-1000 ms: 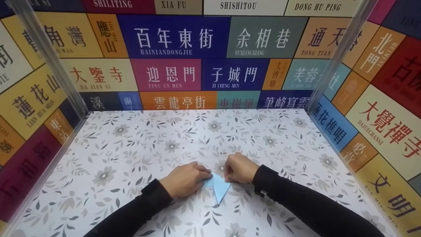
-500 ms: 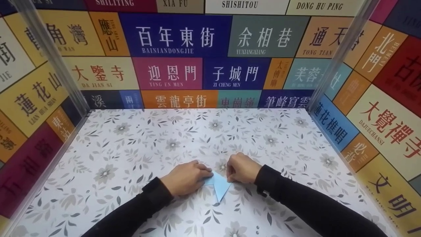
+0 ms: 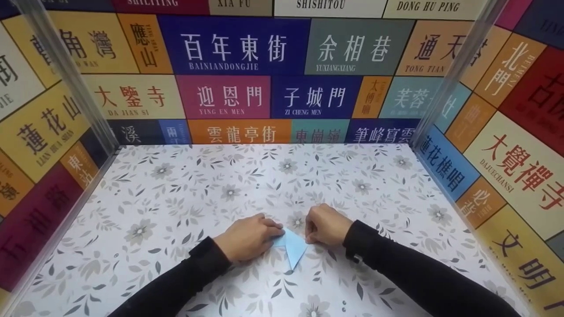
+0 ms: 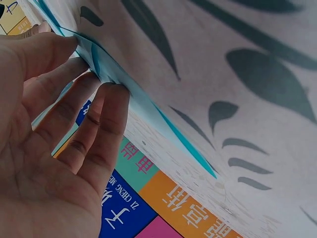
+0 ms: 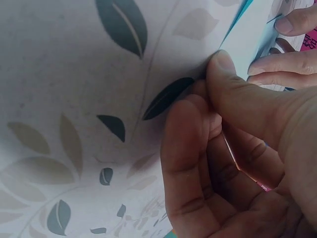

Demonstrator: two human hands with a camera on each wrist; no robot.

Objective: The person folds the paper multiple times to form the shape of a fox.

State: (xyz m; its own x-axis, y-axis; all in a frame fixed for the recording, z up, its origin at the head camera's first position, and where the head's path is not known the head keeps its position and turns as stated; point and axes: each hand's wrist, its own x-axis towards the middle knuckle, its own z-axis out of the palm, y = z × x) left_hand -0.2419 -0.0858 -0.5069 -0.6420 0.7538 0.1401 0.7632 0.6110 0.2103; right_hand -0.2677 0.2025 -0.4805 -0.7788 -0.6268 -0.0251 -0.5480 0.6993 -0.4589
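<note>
A small folded piece of light blue paper (image 3: 296, 249) lies on the table, one point toward me. My left hand (image 3: 249, 237) rests on its left part and covers some of it. In the left wrist view, the thumb and fairly straight fingers (image 4: 113, 116) of that hand touch the paper (image 4: 143, 106). At the right corner, my right hand (image 3: 328, 224) has its fingers curled, with thumb and index finger pinching the edge. The right wrist view shows the thumb (image 5: 225, 67) against the paper (image 5: 245, 47); the index fingertip is partly hidden.
A white cloth with grey flowers and leaves covers the table (image 3: 198, 176). Upright panels (image 3: 238, 50) with colourful Chinese place names enclose it at the back and both sides. Clear plastic strips (image 3: 456, 66) run along the panel corners.
My right hand has shifted very slightly right at the paper's corner. The left hand and the paper stay nearly in place.
</note>
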